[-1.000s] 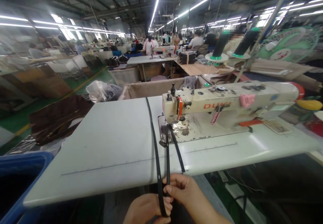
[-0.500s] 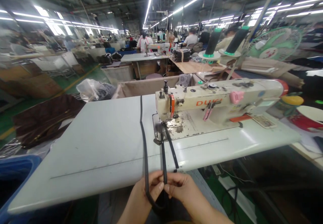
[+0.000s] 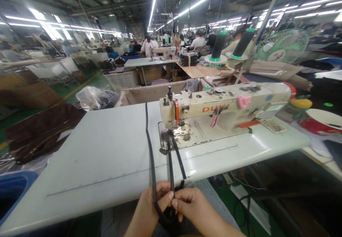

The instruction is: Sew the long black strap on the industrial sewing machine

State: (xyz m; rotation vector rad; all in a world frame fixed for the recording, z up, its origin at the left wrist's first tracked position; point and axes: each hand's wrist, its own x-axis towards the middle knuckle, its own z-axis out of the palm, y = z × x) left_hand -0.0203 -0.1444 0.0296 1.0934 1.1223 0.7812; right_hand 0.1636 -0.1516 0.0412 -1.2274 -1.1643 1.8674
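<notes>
A long black strap (image 3: 150,148) runs across the white sewing table (image 3: 101,151) from its far edge to me. Two more black strands (image 3: 175,155) lead from under the presser foot of the cream sewing machine (image 3: 213,107) down to my hands. My left hand (image 3: 149,208) and my right hand (image 3: 192,205) meet at the table's near edge. Both pinch the strap where its loop hangs below the edge.
A blue bin (image 3: 10,190) stands at the lower left, dark brown fabric (image 3: 37,130) beyond it. Two thread cones (image 3: 229,45) and a green fan (image 3: 283,46) rise behind the machine. A red bowl (image 3: 320,121) sits at the right. People work at distant tables (image 3: 149,62).
My hands rose to the table's near edge and came together on the strap. The view shifted slightly right, so the machine sits further left in frame.
</notes>
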